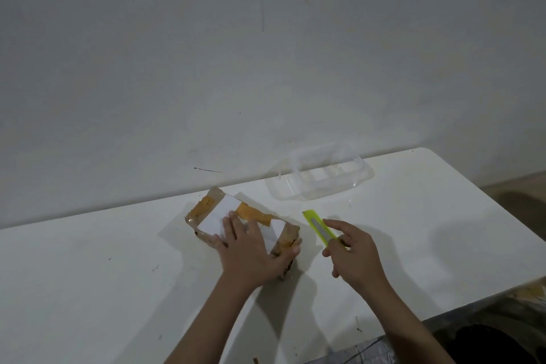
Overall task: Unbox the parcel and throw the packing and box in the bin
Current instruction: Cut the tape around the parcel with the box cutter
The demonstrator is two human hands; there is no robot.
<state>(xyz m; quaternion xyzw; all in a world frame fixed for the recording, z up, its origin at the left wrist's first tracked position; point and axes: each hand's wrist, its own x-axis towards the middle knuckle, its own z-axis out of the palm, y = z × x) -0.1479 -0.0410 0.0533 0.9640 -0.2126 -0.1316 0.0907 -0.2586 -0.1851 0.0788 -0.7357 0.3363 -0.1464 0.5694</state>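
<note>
Head view: no readable writing on the parcel (236, 221); only a blank white label and orange tape across brown wrap. Lying flat on the white worktop (103, 275), long axis running from far left to near right. Left hand (251, 251) spread flat on top, grip wide, fingers pressing the near end. Right hand (351, 254) just beside, grip closed round a yellow-green cutter (320, 227) pointing far-left. Clear plastic tub (322, 174) behind, against a plain grey wall.

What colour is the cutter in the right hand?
Bright yellow-green cutter, seen in the head view.
</note>
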